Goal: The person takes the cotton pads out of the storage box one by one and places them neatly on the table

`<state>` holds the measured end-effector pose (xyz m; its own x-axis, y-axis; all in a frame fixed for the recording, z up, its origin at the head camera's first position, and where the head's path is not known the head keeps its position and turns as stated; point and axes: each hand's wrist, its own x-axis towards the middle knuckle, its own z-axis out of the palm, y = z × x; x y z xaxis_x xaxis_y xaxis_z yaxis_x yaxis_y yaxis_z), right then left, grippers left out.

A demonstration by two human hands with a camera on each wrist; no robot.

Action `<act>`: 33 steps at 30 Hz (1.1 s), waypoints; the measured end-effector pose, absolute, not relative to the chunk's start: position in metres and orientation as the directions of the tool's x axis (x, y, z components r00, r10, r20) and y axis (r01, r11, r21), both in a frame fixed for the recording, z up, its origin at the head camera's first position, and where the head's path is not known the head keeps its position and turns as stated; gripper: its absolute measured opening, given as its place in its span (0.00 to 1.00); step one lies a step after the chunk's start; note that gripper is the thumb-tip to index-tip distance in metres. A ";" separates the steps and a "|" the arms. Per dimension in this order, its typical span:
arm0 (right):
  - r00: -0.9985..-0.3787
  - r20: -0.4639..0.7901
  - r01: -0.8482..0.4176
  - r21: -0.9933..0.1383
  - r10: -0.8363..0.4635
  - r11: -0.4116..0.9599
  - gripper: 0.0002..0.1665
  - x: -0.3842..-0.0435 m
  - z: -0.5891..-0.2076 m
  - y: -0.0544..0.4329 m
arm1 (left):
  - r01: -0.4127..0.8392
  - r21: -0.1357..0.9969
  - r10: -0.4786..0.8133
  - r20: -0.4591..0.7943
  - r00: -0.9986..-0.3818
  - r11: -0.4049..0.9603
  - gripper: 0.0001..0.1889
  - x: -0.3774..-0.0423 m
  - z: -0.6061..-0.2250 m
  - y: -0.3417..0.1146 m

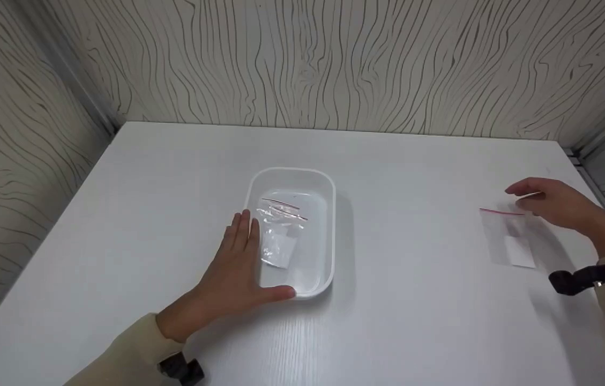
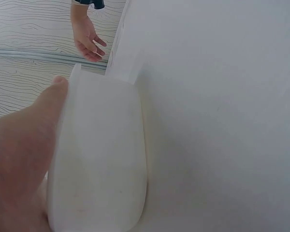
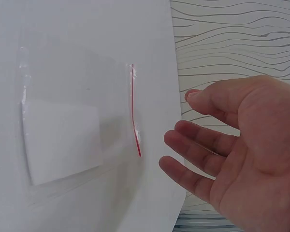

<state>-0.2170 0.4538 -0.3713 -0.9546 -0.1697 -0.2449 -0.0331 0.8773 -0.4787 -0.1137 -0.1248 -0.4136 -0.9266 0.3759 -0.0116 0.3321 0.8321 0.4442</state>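
Observation:
My left hand (image 1: 232,273) rests along the left side and near corner of a white plastic tub (image 1: 333,230), fingers straight and thumb at the near rim. Inside the tub lie clear zip bags (image 1: 279,241) with red seal lines and a white piece in them. At the right, another clear zip bag (image 1: 500,236) lies on the table, a white square (image 3: 63,140) showing through it. Just beyond its red seal (image 3: 133,111) is my right hand (image 1: 554,203), fingers loosely bent and apart from the bag, with nothing between them in the right wrist view.
The white table (image 1: 415,321) carries the tub near its middle. Wood-grain patterned panels (image 1: 307,64) rise behind the table and at its sides. Dark wrist devices (image 1: 583,279) sit on both sleeves.

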 end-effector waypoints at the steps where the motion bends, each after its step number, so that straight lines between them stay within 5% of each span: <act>1: -0.957 -0.233 -0.039 -0.483 -0.172 0.875 0.24 -0.216 -0.370 0.453 | 0.333 0.445 0.377 -0.010 -0.926 0.831 0.73 -0.114 -0.414 -0.125; 33: -0.962 -0.120 -0.053 -0.800 -0.246 0.598 0.24 -0.202 -0.376 0.435 | 0.336 0.435 0.376 -0.005 -0.927 0.835 0.73 -0.113 -0.412 -0.125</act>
<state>-0.2023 0.4350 -0.3758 -0.9619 -0.2459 -0.1198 -0.0533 0.5981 -0.7997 -0.1133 -0.1250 -0.4124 -0.9268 0.3756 -0.0046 0.3364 0.8353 0.4350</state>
